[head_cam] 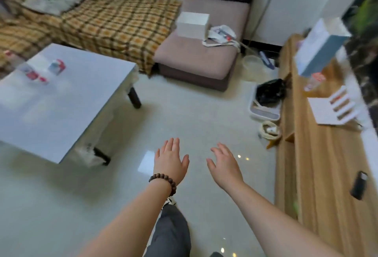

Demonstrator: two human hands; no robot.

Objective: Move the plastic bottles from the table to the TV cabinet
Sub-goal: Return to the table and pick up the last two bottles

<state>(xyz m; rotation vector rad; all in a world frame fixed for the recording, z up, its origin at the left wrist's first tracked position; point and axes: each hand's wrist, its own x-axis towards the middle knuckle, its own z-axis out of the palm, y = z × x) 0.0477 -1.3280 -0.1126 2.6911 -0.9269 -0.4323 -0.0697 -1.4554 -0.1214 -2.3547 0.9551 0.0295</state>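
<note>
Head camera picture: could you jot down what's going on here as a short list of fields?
place: living room, glossy tiled floor
left hand: open, empty, beaded bracelet on the wrist
right hand: open, empty
white table: two blurred plastic bottles with red labels, one upright, one lying down
TV cabinet: one bottle already on it, near a tissue box
</note>
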